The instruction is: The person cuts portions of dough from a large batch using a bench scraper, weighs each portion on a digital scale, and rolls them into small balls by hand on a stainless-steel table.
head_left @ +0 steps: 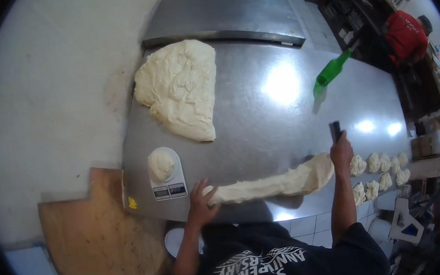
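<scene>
A long strip of pale dough (272, 186) lies across the near part of the steel table. At its left end my left hand (201, 207) has its fingers curled around the narrow tip. My right hand (342, 153) is closed on a black-handled tool (336, 130) beside the strip's wide right end; the tool's blade, if any, does not show. Left of the strip, a lump of dough (162, 165) rests on a white kitchen scale (178, 169). A large slab of dough (181, 91) spreads over the far left of the table.
Several small dough pieces (372, 190) sit in rows at the right edge. A green glass bottle (333, 71) appears at the far right of the steel table (252, 113). Another metal surface (218, 5) adjoins behind. A person in red (406, 34) is at the far right.
</scene>
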`<action>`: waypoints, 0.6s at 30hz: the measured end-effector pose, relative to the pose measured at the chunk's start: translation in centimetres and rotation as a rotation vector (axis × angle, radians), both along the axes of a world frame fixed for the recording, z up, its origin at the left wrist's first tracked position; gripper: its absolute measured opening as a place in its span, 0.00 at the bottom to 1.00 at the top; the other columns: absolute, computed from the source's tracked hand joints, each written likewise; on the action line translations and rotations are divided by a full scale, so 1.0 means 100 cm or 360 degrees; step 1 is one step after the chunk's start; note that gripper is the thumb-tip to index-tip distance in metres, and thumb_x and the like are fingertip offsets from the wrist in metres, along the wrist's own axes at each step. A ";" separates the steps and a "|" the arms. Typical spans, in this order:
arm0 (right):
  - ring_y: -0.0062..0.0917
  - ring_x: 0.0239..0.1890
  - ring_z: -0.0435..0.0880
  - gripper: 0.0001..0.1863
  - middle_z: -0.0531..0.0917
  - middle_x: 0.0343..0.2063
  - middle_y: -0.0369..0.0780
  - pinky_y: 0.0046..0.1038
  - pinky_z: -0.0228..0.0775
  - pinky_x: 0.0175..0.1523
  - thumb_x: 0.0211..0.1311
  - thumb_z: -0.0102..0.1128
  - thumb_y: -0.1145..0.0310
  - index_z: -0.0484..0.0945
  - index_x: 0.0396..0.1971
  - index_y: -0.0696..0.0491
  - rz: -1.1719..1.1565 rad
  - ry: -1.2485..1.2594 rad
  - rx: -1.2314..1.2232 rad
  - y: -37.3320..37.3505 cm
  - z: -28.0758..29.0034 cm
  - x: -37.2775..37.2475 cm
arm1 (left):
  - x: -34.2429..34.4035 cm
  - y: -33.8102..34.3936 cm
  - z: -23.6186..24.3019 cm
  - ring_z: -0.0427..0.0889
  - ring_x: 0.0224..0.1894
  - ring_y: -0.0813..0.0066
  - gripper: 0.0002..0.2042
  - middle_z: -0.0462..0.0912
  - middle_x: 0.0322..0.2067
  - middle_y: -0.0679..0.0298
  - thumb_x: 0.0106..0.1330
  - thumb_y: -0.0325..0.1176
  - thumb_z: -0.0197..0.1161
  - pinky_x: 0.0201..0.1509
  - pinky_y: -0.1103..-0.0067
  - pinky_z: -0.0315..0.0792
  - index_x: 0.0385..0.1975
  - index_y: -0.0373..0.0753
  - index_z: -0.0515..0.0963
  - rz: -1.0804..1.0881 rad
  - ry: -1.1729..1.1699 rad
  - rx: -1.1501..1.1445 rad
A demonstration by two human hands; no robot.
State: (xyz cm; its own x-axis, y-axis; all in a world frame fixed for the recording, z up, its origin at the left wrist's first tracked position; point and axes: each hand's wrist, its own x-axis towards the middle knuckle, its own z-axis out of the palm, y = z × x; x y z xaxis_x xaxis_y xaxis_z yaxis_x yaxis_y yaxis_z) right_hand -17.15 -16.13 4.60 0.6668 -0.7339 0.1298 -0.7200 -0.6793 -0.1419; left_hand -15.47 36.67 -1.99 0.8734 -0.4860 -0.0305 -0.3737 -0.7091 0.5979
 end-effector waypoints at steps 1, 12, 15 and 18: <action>0.56 0.43 0.86 0.19 0.87 0.37 0.55 0.56 0.76 0.44 0.71 0.61 0.64 0.70 0.55 0.55 0.0009 -0.0132 -0.0007 0.004 0.018 0.019 | -0.005 -0.002 0.001 0.60 0.76 0.45 0.34 0.64 0.74 0.52 0.53 0.35 0.79 0.78 0.57 0.58 0.65 0.48 0.79 0.0070 -0.0007 -0.0030; 0.55 0.55 0.84 0.31 0.84 0.48 0.59 0.46 0.76 0.57 0.60 0.72 0.55 0.71 0.53 0.61 0.0513 0.0050 0.0806 0.007 -0.088 0.209 | -0.028 -0.001 -0.011 0.60 0.76 0.44 0.41 0.60 0.74 0.47 0.56 0.32 0.78 0.78 0.60 0.59 0.72 0.42 0.69 0.0278 0.0103 -0.0342; 0.53 0.56 0.84 0.31 0.84 0.51 0.58 0.46 0.77 0.60 0.59 0.72 0.55 0.71 0.55 0.58 0.0476 0.0114 0.0788 0.017 -0.131 0.268 | -0.032 0.003 -0.008 0.58 0.76 0.42 0.40 0.59 0.75 0.46 0.57 0.33 0.77 0.78 0.60 0.59 0.73 0.44 0.68 0.0265 0.0001 -0.0172; 0.52 0.57 0.84 0.32 0.84 0.52 0.57 0.47 0.77 0.61 0.58 0.73 0.54 0.71 0.56 0.57 0.0502 0.0133 0.0734 0.073 -0.122 0.337 | -0.047 0.007 -0.014 0.57 0.77 0.41 0.41 0.58 0.75 0.45 0.57 0.34 0.77 0.78 0.59 0.59 0.74 0.45 0.68 0.0411 0.0071 -0.0191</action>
